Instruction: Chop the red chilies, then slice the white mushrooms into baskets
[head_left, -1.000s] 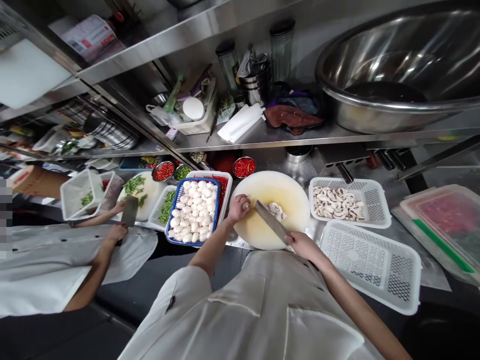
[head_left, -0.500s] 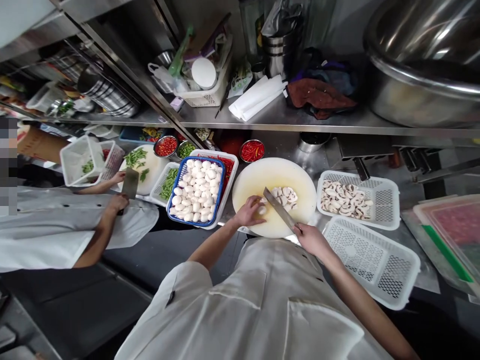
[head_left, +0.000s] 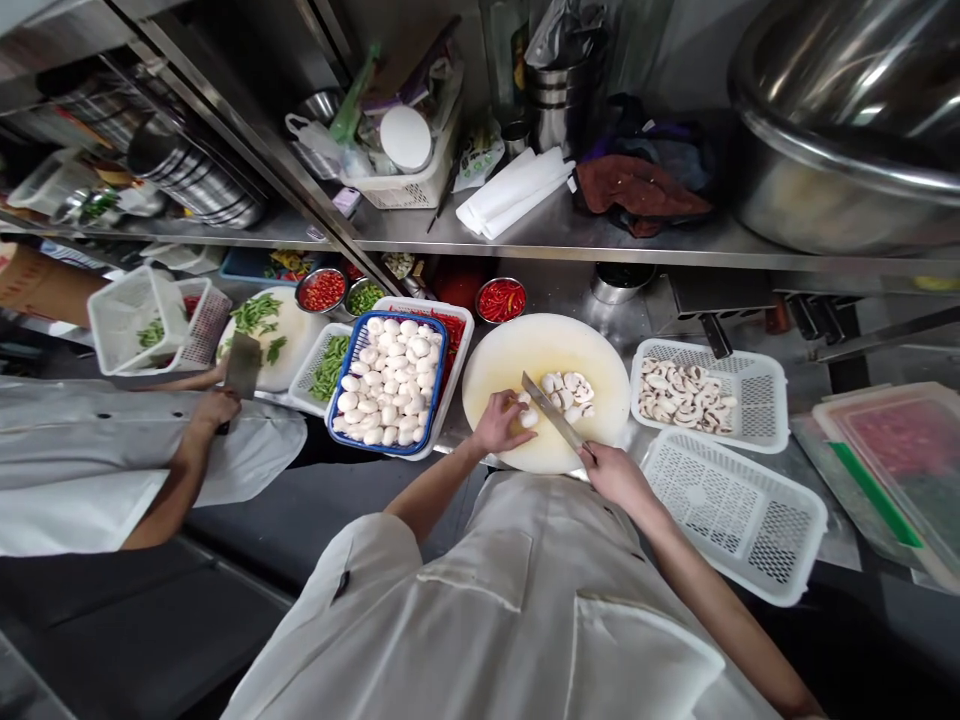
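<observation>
On a round white cutting board [head_left: 487, 365], my left hand [head_left: 499, 424] has its fingers closed around a white mushroom [head_left: 529, 417]. My right hand [head_left: 619, 474] grips the handle of a kitchen knife [head_left: 553, 412], whose blade slants across the board just right of the mushroom. Beyond the blade lies a small heap of mushroom slices [head_left: 576, 390]. Whole mushrooms [head_left: 390, 385] fill a blue basket [head_left: 435, 415] to the left. A white basket [head_left: 759, 390] at the right holds more mushroom slices [head_left: 679, 393].
A second white basket [head_left: 735, 510] sits nearer me on the right, by a lidded container [head_left: 892, 470]. Bowls of cut chillies [head_left: 502, 299] line the back under a steel shelf [head_left: 525, 238]. A co-worker's hand [head_left: 217, 408] holds a cleaver [head_left: 244, 366] at the left.
My view has shifted slightly, so the surroundings sit a little differently. The mushroom shows more clearly between my left fingers, and the knife stays beside it. The co-worker's cleaver has moved slightly.
</observation>
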